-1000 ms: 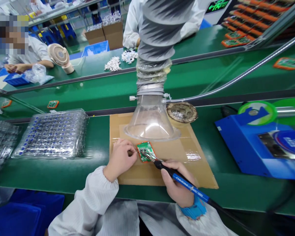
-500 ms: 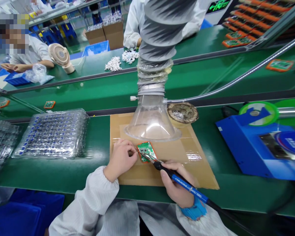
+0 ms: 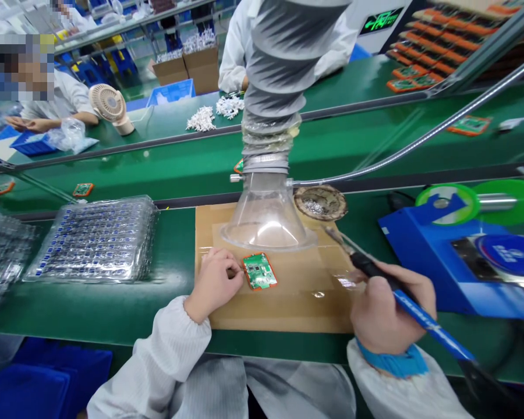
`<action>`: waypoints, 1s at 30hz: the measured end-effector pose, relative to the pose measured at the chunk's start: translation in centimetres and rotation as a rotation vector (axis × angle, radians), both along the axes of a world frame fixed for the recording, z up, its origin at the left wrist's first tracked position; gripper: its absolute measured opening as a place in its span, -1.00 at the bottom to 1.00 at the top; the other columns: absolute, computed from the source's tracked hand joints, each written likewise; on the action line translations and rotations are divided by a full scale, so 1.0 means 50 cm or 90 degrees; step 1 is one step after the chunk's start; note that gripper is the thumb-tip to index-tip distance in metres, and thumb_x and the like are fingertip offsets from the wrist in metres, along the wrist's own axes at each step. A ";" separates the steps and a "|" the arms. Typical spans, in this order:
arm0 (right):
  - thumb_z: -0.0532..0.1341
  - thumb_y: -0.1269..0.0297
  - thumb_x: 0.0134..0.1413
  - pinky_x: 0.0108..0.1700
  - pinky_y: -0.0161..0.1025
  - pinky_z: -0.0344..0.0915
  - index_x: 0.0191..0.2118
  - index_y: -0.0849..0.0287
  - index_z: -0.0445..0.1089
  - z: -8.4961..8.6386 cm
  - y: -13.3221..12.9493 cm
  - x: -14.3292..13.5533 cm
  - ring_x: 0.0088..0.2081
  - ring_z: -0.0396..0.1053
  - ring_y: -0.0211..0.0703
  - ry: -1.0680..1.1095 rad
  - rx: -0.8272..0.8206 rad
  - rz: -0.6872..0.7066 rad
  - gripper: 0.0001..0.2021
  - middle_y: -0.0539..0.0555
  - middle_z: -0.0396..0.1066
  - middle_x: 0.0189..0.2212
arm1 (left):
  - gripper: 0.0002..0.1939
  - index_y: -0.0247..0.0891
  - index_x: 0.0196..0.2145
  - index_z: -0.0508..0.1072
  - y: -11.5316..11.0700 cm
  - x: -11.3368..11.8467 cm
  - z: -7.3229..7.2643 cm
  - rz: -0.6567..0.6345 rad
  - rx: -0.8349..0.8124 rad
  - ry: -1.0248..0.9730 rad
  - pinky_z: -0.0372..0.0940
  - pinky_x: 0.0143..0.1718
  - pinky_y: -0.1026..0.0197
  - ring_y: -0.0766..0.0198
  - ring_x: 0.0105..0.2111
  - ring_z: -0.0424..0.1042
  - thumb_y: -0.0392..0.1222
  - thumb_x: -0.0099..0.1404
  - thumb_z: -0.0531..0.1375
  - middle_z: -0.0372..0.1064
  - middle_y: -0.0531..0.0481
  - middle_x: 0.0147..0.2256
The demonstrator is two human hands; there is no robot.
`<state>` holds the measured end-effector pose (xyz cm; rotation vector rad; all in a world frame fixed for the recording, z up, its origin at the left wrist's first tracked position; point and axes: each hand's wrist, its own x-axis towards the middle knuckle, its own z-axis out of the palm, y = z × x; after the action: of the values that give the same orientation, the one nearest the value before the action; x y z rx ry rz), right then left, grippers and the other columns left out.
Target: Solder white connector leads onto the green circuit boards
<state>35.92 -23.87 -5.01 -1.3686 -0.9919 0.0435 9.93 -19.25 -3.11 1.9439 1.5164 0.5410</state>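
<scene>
A green circuit board [image 3: 260, 271] with an orange-red edge lies on a flat cardboard sheet [image 3: 283, 311]. Thumb and finger of my left hand [image 3: 216, 284] are pinched together at the board's left edge; whatever is between them is too small to make out. My right hand [image 3: 386, 317] grips a soldering iron [image 3: 434, 327] with a blue and black handle, well to the right of the board. The iron's tip points up and left, just below a round, crusted bowl [image 3: 321, 203] with silvery bits inside.
A clear fume hood [image 3: 268, 221] on a grey hose [image 3: 283, 64] hangs just behind the board. Stacked clear trays [image 3: 96, 238] stand at left. At right sits a blue solder feeder [image 3: 445, 267] with green reels. Beyond the belt, co-workers sit near a fan [image 3: 109, 105] and white parts [image 3: 201, 119].
My right hand has swung the soldering iron off the board, to the right and up toward the bowl. My left hand stays at the board's edge. Boards on the belt beyond have shifted left.
</scene>
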 end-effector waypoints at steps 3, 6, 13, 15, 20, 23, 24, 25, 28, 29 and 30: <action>0.24 0.06 0.22 -0.26 -0.04 0.43 -0.07 0.17 0.47 0.006 0.033 0.020 -0.42 0.47 -0.06 -0.009 -0.025 0.005 -0.69 0.10 0.47 -0.33 | -0.79 -0.24 -0.55 0.44 -0.002 -0.001 -0.001 -0.019 0.011 0.009 0.21 -0.08 0.02 0.13 -0.17 0.32 -0.38 0.22 0.26 0.47 -0.02 -0.29; 0.25 0.08 0.22 -0.09 0.03 0.44 0.01 0.16 0.48 0.005 0.046 0.024 -0.27 0.52 0.00 -0.049 -0.118 0.017 -0.66 0.16 0.52 -0.19 | -0.83 -0.24 -0.51 0.43 -0.008 -0.003 0.001 -0.053 0.029 0.033 0.24 -0.08 0.02 0.09 -0.15 0.29 -0.39 0.20 0.26 0.42 -0.06 -0.26; 0.28 0.10 0.22 -0.13 -0.07 0.47 0.04 0.20 0.49 -0.022 -0.034 0.020 -0.27 0.54 -0.03 -0.015 -0.130 0.048 -0.64 0.21 0.55 -0.14 | -0.88 -0.22 -0.42 0.34 0.006 -0.050 0.027 -0.016 -0.114 -0.081 0.25 -0.27 0.18 0.24 -0.34 0.33 -0.28 0.30 0.16 0.38 0.02 -0.37; 0.30 0.11 0.20 -0.11 -0.09 0.46 -0.02 0.19 0.51 -0.038 -0.061 0.021 -0.25 0.55 -0.02 -0.020 -0.152 0.046 -0.67 0.20 0.55 -0.16 | -0.85 -0.21 -0.40 0.32 0.032 -0.073 0.037 0.040 -0.245 -0.194 0.19 -0.41 0.25 0.32 -0.49 0.28 -0.16 0.33 0.16 0.33 0.09 -0.47; 0.31 0.10 0.19 -0.15 -0.11 0.44 -0.05 0.19 0.51 -0.058 -0.079 0.024 -0.30 0.53 -0.06 0.024 -0.163 0.070 -0.69 0.17 0.55 -0.21 | -0.88 -0.21 -0.39 0.24 0.163 -0.111 0.060 0.297 -0.305 -0.366 0.13 -0.55 0.34 0.39 -0.60 0.31 -0.24 0.24 0.17 0.35 0.10 -0.47; 0.32 0.11 0.19 -0.19 -0.15 0.43 -0.07 0.18 0.51 -0.053 -0.075 0.025 -0.33 0.52 -0.09 0.035 -0.160 0.090 -0.71 0.15 0.55 -0.24 | -0.97 -0.20 -0.30 0.26 0.266 -0.121 0.071 0.423 -0.085 -0.335 0.35 -0.41 0.24 0.28 -0.45 0.48 -0.27 0.31 0.10 0.44 0.01 -0.33; 0.32 0.12 0.19 -0.19 -0.15 0.43 -0.08 0.18 0.51 -0.052 -0.074 0.025 -0.33 0.52 -0.09 0.037 -0.162 0.092 -0.72 0.15 0.55 -0.25 | -0.97 -0.21 -0.26 0.28 0.298 -0.123 0.073 0.448 0.029 -0.286 0.41 -0.28 0.17 0.22 -0.32 0.52 -0.27 0.33 0.11 0.47 -0.05 -0.25; 0.32 0.12 0.18 -0.19 -0.15 0.42 -0.08 0.18 0.51 -0.051 -0.074 0.026 -0.33 0.52 -0.09 0.039 -0.166 0.089 -0.72 0.15 0.55 -0.26 | -0.93 -0.22 -0.21 0.32 0.326 -0.123 0.073 0.464 0.145 -0.216 0.42 -0.13 0.09 0.15 -0.18 0.53 -0.26 0.33 0.14 0.47 -0.11 -0.15; 0.33 0.15 0.17 -0.18 -0.17 0.42 -0.08 0.19 0.51 -0.053 -0.076 0.028 -0.31 0.53 -0.09 0.048 -0.165 0.082 -0.73 0.14 0.55 -0.26 | -0.78 -0.25 -0.09 0.41 0.388 -0.105 0.061 0.414 0.333 0.000 0.29 0.15 -0.06 0.00 0.07 0.41 -0.29 0.29 0.21 0.45 -0.21 0.00; 0.33 0.16 0.17 -0.19 -0.18 0.42 -0.08 0.19 0.51 -0.054 -0.077 0.029 -0.32 0.53 -0.09 0.050 -0.160 0.084 -0.74 0.14 0.55 -0.27 | -0.77 -0.25 -0.07 0.43 0.402 -0.090 0.053 0.352 0.329 0.038 0.28 0.16 -0.05 -0.01 0.06 0.42 -0.32 0.30 0.19 0.46 -0.21 -0.02; 0.33 0.17 0.17 -0.20 -0.18 0.42 -0.09 0.20 0.51 -0.054 -0.078 0.029 -0.33 0.52 -0.10 0.050 -0.153 0.088 -0.74 0.14 0.55 -0.27 | -0.75 -0.26 -0.06 0.45 0.413 -0.070 0.043 0.267 0.307 0.060 0.30 0.15 -0.03 0.01 0.03 0.43 -0.36 0.30 0.17 0.47 -0.21 -0.03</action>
<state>37.36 -27.75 -7.73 -1.5024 -1.0374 0.3272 6.42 1.42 -0.97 2.0121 2.0140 1.0935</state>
